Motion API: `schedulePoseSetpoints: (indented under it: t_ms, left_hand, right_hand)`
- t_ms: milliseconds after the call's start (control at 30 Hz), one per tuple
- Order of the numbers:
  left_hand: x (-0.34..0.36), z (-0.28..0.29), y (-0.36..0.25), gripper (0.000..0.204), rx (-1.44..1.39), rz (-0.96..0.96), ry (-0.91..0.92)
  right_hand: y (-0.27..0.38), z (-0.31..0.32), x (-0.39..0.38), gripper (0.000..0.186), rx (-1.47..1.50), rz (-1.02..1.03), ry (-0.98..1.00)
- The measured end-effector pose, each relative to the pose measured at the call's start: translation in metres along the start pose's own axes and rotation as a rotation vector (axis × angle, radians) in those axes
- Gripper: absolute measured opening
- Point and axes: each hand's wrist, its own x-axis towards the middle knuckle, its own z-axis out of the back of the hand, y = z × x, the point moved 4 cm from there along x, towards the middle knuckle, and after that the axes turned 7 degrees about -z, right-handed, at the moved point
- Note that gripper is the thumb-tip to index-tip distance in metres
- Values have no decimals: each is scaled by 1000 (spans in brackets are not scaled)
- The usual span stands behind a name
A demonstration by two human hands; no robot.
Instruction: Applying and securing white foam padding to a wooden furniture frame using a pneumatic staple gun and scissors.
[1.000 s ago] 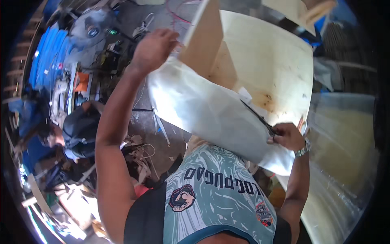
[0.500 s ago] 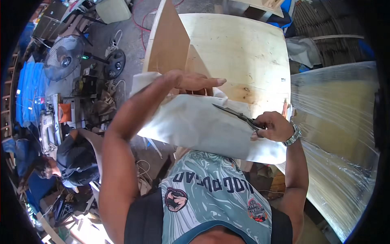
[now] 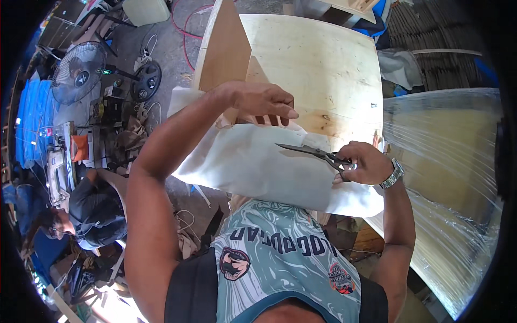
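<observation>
White cloth (image 3: 258, 167) drapes over the near edge of a light plywood board (image 3: 318, 64) in front of me. A pair of dark metal scissors (image 3: 304, 149) lies across it, held by my right hand (image 3: 367, 163), with fingers in the handle loops. The blades point left over the cloth and look nearly closed. My left hand (image 3: 266, 102) hovers palm down over the cloth's far edge, beside an upright wooden panel (image 3: 223, 54). Its fingers hang apart, their tips close to the cloth, and nothing shows in them.
To the right stands a large plastic-wrapped panel (image 3: 447, 145). At the left are a standing fan (image 3: 81, 75), a sewing machine (image 3: 56, 169) and another person (image 3: 94, 210) in dark clothes. A red hose (image 3: 184, 43) runs over the floor behind the upright panel.
My left hand has bent its fingers down more and shifted slightly. The scissors have turned flatter and moved a little left, with the blade tips lower.
</observation>
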Motion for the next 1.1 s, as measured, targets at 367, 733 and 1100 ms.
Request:
schedulePoseSetpoints:
  t_ms: [367,733,1100]
  left_hand:
    - [-100,4,-21,57,688,73,63]
    - [-185,32,-34,16,894,90,-534]
    - [-207,48,-10,23,475,-100,-605]
  right_hand:
    - [13,7,0,27,-46,-10,16]
    - [23,-6,24,43,-135,-9,38]
    - [5,-6,16,19,271,-165,-22]
